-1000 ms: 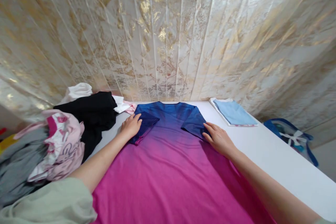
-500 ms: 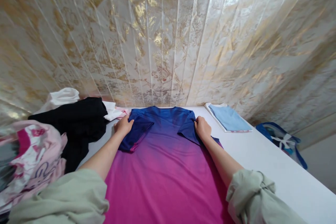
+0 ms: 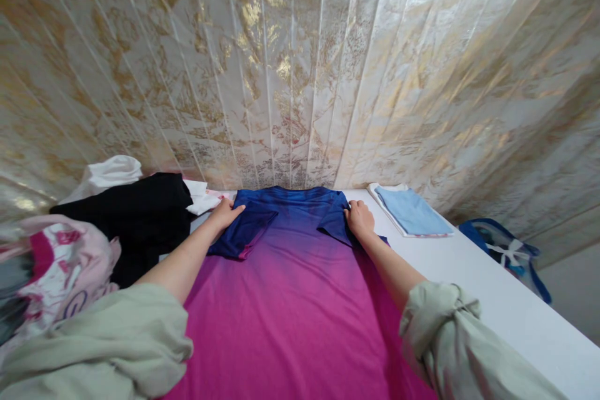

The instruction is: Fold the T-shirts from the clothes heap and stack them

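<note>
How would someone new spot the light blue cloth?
Find the white table; go to its far edge by the patterned curtain, right of the right hand. The light blue cloth lies there over something white. Unlike the spread blue-and-pink shirt, it is plain and rectangular.

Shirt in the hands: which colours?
The shirt fades from blue through purple to magenta; head view shows it.
</note>
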Demonstrator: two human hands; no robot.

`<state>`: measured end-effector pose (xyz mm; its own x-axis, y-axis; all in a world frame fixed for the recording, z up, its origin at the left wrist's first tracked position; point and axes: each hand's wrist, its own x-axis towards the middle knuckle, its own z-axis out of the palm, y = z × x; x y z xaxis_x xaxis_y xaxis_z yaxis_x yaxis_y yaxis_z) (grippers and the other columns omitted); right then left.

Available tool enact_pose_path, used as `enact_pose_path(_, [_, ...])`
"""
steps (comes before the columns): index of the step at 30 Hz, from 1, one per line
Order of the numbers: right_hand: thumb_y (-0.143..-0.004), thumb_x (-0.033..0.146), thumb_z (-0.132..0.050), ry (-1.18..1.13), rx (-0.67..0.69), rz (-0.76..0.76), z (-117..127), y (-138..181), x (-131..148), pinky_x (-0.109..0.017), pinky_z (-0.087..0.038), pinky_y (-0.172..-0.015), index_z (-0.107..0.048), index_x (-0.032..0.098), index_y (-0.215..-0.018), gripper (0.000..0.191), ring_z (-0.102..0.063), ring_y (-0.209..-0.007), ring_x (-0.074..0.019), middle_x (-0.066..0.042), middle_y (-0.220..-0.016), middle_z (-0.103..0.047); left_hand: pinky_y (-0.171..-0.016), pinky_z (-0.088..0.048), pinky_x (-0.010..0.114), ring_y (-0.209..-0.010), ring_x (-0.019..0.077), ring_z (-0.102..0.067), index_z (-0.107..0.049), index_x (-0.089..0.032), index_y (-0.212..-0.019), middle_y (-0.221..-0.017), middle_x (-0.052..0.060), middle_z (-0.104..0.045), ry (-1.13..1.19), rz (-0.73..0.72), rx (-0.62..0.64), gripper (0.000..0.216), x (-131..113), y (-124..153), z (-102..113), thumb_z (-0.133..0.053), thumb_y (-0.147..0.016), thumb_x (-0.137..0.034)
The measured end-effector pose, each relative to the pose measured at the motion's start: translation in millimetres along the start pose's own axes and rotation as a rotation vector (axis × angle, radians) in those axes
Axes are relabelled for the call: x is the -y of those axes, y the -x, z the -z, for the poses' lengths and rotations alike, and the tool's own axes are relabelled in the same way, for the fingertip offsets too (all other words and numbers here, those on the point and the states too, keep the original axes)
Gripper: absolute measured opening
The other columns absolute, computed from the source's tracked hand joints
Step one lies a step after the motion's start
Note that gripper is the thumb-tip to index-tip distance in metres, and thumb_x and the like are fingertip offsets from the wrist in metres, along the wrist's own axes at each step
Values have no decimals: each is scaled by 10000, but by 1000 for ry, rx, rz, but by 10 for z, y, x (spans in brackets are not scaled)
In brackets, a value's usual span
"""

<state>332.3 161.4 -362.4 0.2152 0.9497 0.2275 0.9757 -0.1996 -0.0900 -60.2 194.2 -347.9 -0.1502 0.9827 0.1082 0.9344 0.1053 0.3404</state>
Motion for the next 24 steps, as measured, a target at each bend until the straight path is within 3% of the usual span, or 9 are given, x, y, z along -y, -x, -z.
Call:
enact_pose_path(4, [-956,356,-437,-17,-38,243,64,381,-57,-388,-373,-1008,-426,126,-1378,481,-460,-1249,-280,-173,-1399,-469,-1086,-318,373,-1351,269,-402,-414,-117,-1381,-1458,156,-449,-67,-164,-59,545,19,509,33,-404,-918,-405])
enact_pose_path(7, [-968,419,-385,-27,25,388,7,787,-141,-419,-296,-1092,-385,139,-1426,537,-375,-1343,-264,-145,-1474,-412,-1143,-233,407,-1413,264,-306,-361,-116,-1439,-1530,142,-353,-181,-326,20,607,86,923,-73,-341,-939,-459])
enact_pose_path(11, [-977,484,-324,-25,109,376,-26,1077,-202,-465,-249,-1122,-340,176,-1464,576,-309,-1393,-244,-118,-1526,-346,-1159,-191,445,-1445,257,-235,-324,-119,-1470,-1565,123,-281,-265,-315,114,662,132,1154,-139,-253,-952,-526])
enact_pose_path(16, [-979,445,-340,-49,122,368,229,1262,-185,-447,-283,-1113,-360,130,-1456,572,-326,-1387,-262,-149,-1516,-354,-1163,-161,485,-1443,267,-240,-327,-135,-1473,-1563,116,-285,-287,-311,80,668,49,1416,43,-273,-944,-539])
enact_pose_path(21, [-968,438,-375,-175,164,565,401,2067,-26,-453,-295,-1115,-385,186,-1458,551,-370,-1367,-265,-130,-1487,-409,-1159,-212,460,-1425,265,-289,-344,-138,-1469,-1537,123,-340,-242,-412,100,685,9,2344,58,-308,-931,-559])
enact_pose_path(24, [-950,471,-420,-210,176,647,387,2520,51,-463,-236,-1153,-338,222,-1486,596,-331,-1393,-253,-92,-1519,-367,-1159,-227,454,-1424,255,-297,-363,-209,-1467,-1541,74,-344,-215,-452,135,640,63,2823,-16,-349,-924,-547])
